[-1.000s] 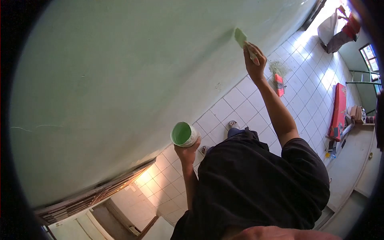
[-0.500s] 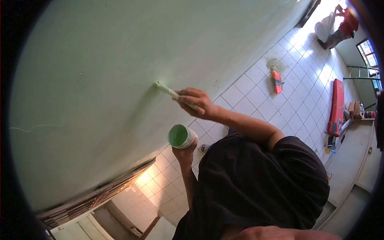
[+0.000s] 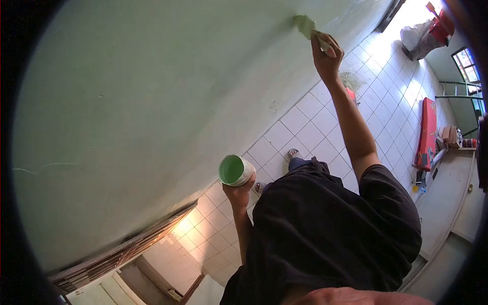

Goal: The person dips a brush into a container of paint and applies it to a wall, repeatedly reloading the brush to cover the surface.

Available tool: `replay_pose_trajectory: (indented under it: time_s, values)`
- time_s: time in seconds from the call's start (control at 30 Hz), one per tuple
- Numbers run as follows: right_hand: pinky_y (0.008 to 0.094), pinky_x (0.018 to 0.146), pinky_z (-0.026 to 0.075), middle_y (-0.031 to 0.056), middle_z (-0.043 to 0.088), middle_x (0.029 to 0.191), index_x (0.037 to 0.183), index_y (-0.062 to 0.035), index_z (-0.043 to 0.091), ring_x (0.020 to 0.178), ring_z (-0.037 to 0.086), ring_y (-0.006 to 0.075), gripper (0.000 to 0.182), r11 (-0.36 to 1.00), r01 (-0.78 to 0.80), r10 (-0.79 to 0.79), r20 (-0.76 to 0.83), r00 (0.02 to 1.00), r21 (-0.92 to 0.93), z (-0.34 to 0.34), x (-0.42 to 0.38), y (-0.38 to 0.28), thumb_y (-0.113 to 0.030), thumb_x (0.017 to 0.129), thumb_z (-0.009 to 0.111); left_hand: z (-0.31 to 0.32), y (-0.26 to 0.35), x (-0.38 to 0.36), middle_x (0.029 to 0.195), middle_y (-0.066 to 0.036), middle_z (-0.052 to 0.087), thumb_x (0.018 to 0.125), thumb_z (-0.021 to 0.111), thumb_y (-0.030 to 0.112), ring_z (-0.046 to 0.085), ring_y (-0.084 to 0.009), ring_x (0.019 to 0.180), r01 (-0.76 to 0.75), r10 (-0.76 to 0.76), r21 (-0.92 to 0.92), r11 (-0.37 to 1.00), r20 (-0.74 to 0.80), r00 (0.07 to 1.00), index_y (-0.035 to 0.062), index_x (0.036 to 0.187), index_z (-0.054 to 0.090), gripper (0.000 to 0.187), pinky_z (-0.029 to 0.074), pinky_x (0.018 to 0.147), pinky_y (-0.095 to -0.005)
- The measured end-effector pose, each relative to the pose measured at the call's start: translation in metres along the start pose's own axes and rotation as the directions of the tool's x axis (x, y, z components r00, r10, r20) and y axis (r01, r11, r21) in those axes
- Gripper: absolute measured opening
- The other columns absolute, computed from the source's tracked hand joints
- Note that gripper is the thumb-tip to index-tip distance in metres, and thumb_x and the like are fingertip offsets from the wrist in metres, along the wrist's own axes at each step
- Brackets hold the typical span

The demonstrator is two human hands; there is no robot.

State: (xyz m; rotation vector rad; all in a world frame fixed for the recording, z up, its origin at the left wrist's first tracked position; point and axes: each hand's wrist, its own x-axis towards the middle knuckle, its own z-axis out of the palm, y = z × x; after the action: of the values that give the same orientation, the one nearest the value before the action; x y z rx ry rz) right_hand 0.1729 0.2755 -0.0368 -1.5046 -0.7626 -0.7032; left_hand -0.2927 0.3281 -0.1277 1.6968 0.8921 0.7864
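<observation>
My left hand (image 3: 239,192) is wrapped around a whitish paint can (image 3: 248,172) with its mouth facing me. Light green paint (image 3: 233,170) shows inside it. Out at the upper right, my right hand (image 3: 328,53) grips the handle of a paintbrush (image 3: 305,25). The brush's wide, paint-coated bristles lie at the surface of the pale green wall (image 3: 152,96), where a shadow trails from them. A small patch of the handle near my palm looks reddish.
White floor tiles (image 3: 310,109) run along the wall's base. My sandalled feet (image 3: 294,153) stand close by. A reddish tool (image 3: 351,94) lies near scattered debris (image 3: 349,80). To the right are a long red box (image 3: 427,134), a white cabinet (image 3: 447,198) and a white bag (image 3: 414,35).
My right hand has swung up and right along the wall with the paintbrush, my arm now stretched out. The paint can in my left hand has shifted slightly right.
</observation>
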Motion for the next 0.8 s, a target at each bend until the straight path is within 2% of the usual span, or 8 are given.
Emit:
replay_pose_trajectory:
  time_s: [0.03, 0.2, 0.3, 0.37, 0.47, 0.67, 0.73, 0.8]
  values:
    - [0.0314, 0.075, 0.057, 0.0153, 0.075, 0.098, 0.101, 0.0011, 0.075, 0.086, 0.074, 0.0244, 0.012, 0.997, -0.022, 0.015, -0.098, 0.995, -0.068, 0.000, 0.000, 0.002, 0.000, 0.089, 0.076, 0.001, 0.002, -0.002, 0.109, -0.011, 0.073, 0.068, 0.096, 0.013, 0.071, -0.0234, 0.097, 0.012, -0.012, -0.026, 1.000, -0.001, 1.000, -0.0005, 0.117, 0.068, 0.058, 0.057, 0.091, -0.0383]
    - [0.0379, 0.067, 0.055, 0.0172, 0.072, 0.093, 0.099, -0.0025, 0.071, 0.079, 0.070, 0.0339, 0.015, 0.995, 0.089, -0.090, -0.008, 0.996, -0.042, 0.057, -0.060, -0.054, 0.002, 0.085, 0.073, -0.005, -0.003, -0.010, 0.116, -0.009, 0.068, 0.068, 0.095, 0.007, 0.068, -0.0219, 0.104, 0.070, -0.070, -0.008, 0.997, 0.048, 0.996, -0.0005, 0.123, 0.063, 0.064, 0.057, 0.094, -0.0379]
    - [0.0408, 0.067, 0.056, 0.0137, 0.067, 0.100, 0.106, -0.0070, 0.072, 0.083, 0.068, 0.0317, 0.043, 0.973, 0.140, -0.167, 0.142, 0.976, 0.183, 0.083, -0.130, -0.114, -0.001, 0.064, 0.075, -0.007, -0.006, -0.011, 0.116, -0.009, 0.068, 0.069, 0.095, 0.007, 0.068, -0.0224, 0.103, 0.065, -0.064, -0.024, 0.998, 0.041, 0.997, -0.0005, 0.123, 0.062, 0.064, 0.056, 0.095, -0.0383]
    - [0.0409, 0.069, 0.057, 0.0152, 0.067, 0.104, 0.112, -0.0073, 0.073, 0.087, 0.068, 0.0310, 0.047, 0.936, 0.133, -0.248, 0.341, 0.907, 0.327, 0.073, -0.150, -0.160, -0.003, 0.065, 0.075, -0.013, -0.007, -0.012, 0.116, -0.010, 0.068, 0.069, 0.095, 0.007, 0.068, -0.0225, 0.102, 0.044, -0.044, -0.003, 0.999, 0.051, 0.998, -0.0002, 0.122, 0.063, 0.062, 0.056, 0.095, -0.0384]
    - [0.0400, 0.075, 0.058, 0.0153, 0.068, 0.101, 0.112, -0.0053, 0.074, 0.089, 0.071, 0.0322, 0.034, 0.833, 0.064, -0.330, 0.401, 0.854, 0.550, 0.068, -0.157, -0.194, 0.005, 0.080, 0.076, -0.017, -0.009, -0.008, 0.116, -0.010, 0.068, 0.070, 0.094, 0.007, 0.068, -0.0226, 0.102, 0.048, -0.050, 0.029, 0.998, 0.068, 0.996, -0.0001, 0.121, 0.063, 0.061, 0.056, 0.095, -0.0385]
    - [0.0366, 0.080, 0.059, 0.0173, 0.072, 0.101, 0.103, 0.0022, 0.073, 0.095, 0.072, 0.0300, 0.016, 0.845, 0.076, -0.290, 0.332, 0.898, 0.530, 0.063, -0.121, -0.108, 0.006, 0.087, 0.073, -0.017, -0.003, -0.005, 0.115, -0.009, 0.068, 0.069, 0.095, 0.008, 0.068, -0.0222, 0.102, 0.083, -0.080, -0.018, 0.996, 0.103, 0.991, 0.0005, 0.122, 0.063, 0.062, 0.056, 0.095, -0.0377]
    - [0.0320, 0.080, 0.058, 0.0166, 0.073, 0.103, 0.104, 0.0018, 0.075, 0.096, 0.073, 0.0248, 0.014, 0.920, -0.086, -0.061, 0.355, 0.933, 0.384, 0.048, -0.094, -0.086, 0.005, 0.091, 0.074, -0.014, -0.003, -0.006, 0.111, -0.009, 0.071, 0.069, 0.095, 0.011, 0.070, -0.0224, 0.099, 0.062, -0.059, -0.034, 0.998, 0.074, 0.996, 0.0001, 0.119, 0.066, 0.059, 0.056, 0.093, -0.0377]
    - [0.0319, 0.080, 0.058, 0.0151, 0.074, 0.102, 0.103, 0.0017, 0.075, 0.093, 0.073, 0.0242, 0.014, 0.960, 0.046, -0.125, 0.272, 0.954, 0.278, 0.031, -0.070, -0.059, 0.006, 0.090, 0.074, -0.011, -0.002, -0.007, 0.108, -0.010, 0.074, 0.069, 0.096, 0.014, 0.072, -0.0226, 0.096, 0.042, -0.040, -0.045, 0.998, 0.043, 0.998, -0.0003, 0.116, 0.068, 0.056, 0.057, 0.090, -0.0377]
